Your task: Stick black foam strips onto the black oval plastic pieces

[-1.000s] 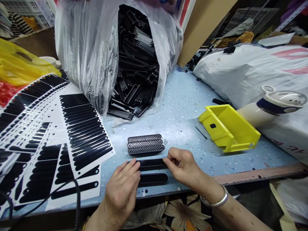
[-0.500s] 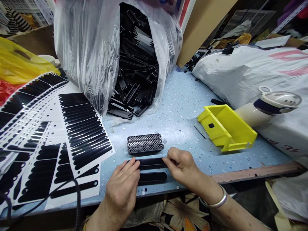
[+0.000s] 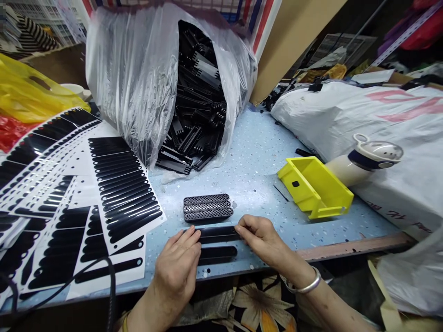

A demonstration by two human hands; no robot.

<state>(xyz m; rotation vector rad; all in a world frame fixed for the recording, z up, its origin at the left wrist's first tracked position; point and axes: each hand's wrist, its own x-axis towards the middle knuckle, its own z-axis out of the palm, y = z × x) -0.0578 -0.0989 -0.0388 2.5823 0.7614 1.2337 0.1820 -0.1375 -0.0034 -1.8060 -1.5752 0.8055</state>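
A long black strip (image 3: 218,234) lies on the blue speckled table in front of me. My left hand (image 3: 178,263) rests with fingers stretched out flat over its left end. At the right end, the thumb and bent fingers of my right hand (image 3: 258,237) pinch the strip's tip. Just nearer to me lies a second black strip (image 3: 218,254) with a rounded end, its left end hidden by my left hand. Beyond both strips sit several black pieces with a diamond mesh pattern (image 3: 207,207), side by side in a neat block.
Sheets of black rounded stickers (image 3: 128,184) fan out on the left, with a black cable (image 3: 111,281) over them. A clear plastic bag (image 3: 138,83) spills black plastic parts (image 3: 199,101) at the back. A yellow bin (image 3: 313,184), a cream bottle (image 3: 342,166) and white sacks (image 3: 321,108) stand right.
The camera view has shifted slightly, so the bin and bottle appear further left. Both hands keep nearly the same place on the strip.
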